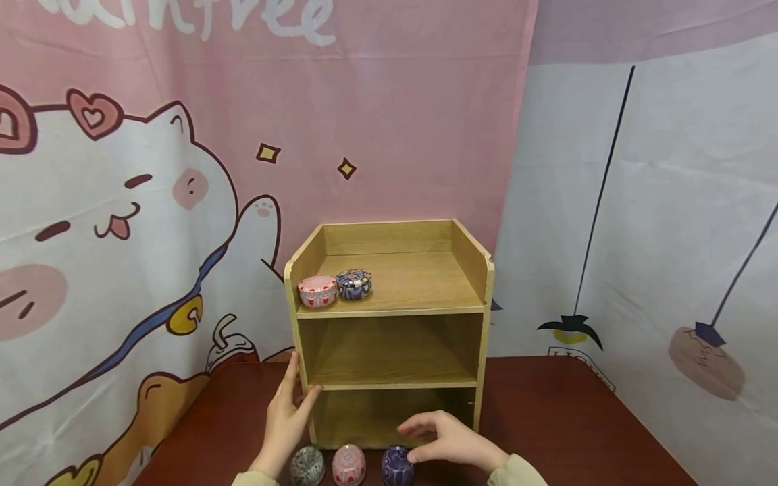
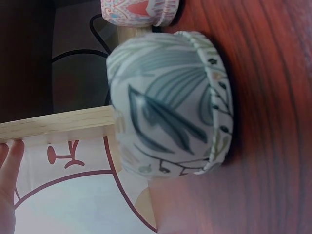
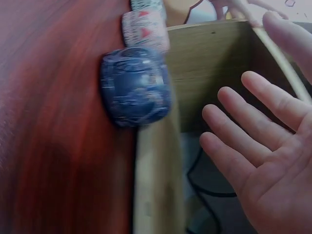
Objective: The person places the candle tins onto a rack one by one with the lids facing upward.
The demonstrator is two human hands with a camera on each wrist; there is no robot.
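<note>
A small wooden shelf [image 1: 389,386] stands on the dark red table. At its left side panel, my left hand [image 1: 287,415] holds on, thumb at the front edge and fingers along the outside; its fingertips [image 2: 17,146] show in the left wrist view. My right hand [image 1: 452,442] is beside the dark blue-purple tin [image 1: 398,466], palm bare and fingers apart in the right wrist view. Left of that tin stand a pink patterned tin [image 1: 349,464] and a grey-green leaf-patterned tin [image 1: 307,466], before the shelf's bottom.
On the top board, at the left, a pink tin with red hearts [image 1: 317,291] sits next to a blue-and-yellow tin [image 1: 354,284]. Behind hangs a printed cloth [image 1: 413,135]. The table [image 1: 565,418] extends to both sides of the shelf.
</note>
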